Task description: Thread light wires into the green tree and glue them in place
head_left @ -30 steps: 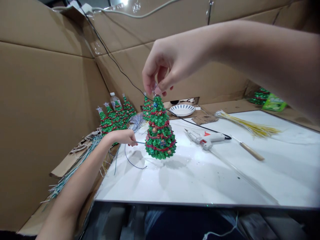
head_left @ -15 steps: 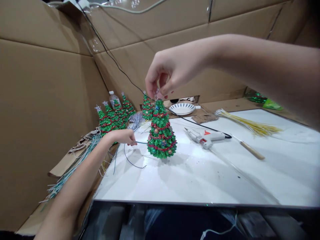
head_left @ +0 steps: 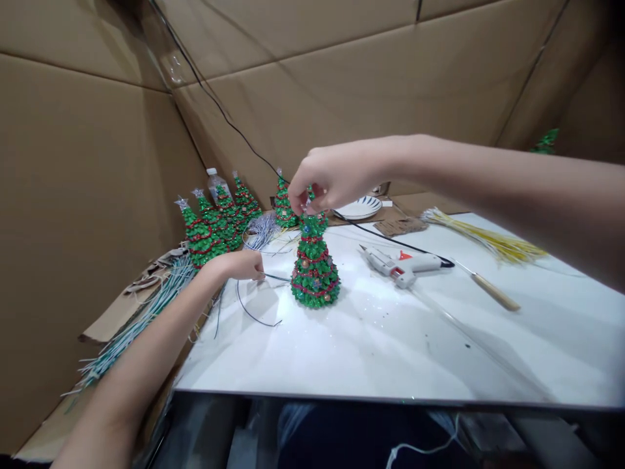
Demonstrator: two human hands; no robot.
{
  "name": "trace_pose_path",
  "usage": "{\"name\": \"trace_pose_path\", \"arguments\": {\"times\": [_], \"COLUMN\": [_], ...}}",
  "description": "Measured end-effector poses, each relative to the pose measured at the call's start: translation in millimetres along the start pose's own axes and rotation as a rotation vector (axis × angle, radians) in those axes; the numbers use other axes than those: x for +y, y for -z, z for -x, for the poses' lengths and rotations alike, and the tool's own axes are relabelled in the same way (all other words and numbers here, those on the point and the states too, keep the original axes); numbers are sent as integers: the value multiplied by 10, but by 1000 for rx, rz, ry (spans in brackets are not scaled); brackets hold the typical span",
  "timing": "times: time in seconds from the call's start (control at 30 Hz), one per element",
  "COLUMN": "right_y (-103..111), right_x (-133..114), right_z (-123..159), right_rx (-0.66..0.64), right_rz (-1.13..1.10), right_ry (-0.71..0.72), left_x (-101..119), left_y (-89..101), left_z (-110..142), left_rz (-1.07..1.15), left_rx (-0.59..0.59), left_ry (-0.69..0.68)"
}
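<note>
A small green Christmas tree, with red garland and little coloured baubles, is upright over the white tabletop. My right hand reaches across from the right, thumb and fingers closed in a pinch on its top; the fingers hide much of the tip. My left hand is left of the tree, pinching a thin dark-green wire that runs to the tree's lower left side. A loose dark wire curves over the table below that hand.
Several similar trees and a plastic bottle stand back left. Bundled wires lie along the left edge. A glue gun, a wooden-handled tool, yellow stems and a plate are right. Cardboard walls enclose the table.
My right hand has come down, and the tree's top shows lower with it. My left hand keeps its pinch on the wire. The camera view has shifted slightly.
</note>
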State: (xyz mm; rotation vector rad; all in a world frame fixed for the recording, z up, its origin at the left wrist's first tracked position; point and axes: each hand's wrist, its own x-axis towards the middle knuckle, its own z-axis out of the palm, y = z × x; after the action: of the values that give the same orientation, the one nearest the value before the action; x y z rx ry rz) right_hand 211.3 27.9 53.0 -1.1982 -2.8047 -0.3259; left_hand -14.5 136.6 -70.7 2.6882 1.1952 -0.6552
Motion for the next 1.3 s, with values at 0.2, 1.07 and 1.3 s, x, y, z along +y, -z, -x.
{"name": "trace_pose_path", "arguments": {"times": [0.2,1.07,1.3], "right_y": [-167,-1561,-1428], "right_x": [56,323,196], "right_z": [-23,2624,2685], "right_rx": [63,-367,-83], "right_rz": [64,-116,-103], "right_ry": [-35,-1191,-1163], "left_x": [-22,605,764], "left_y": [-23,589,820], "left_z": [-41,444,443], "left_rz": [-25,440,272], "left_rx": [3,818,734], "left_ry": [-31,-582,-491]}}
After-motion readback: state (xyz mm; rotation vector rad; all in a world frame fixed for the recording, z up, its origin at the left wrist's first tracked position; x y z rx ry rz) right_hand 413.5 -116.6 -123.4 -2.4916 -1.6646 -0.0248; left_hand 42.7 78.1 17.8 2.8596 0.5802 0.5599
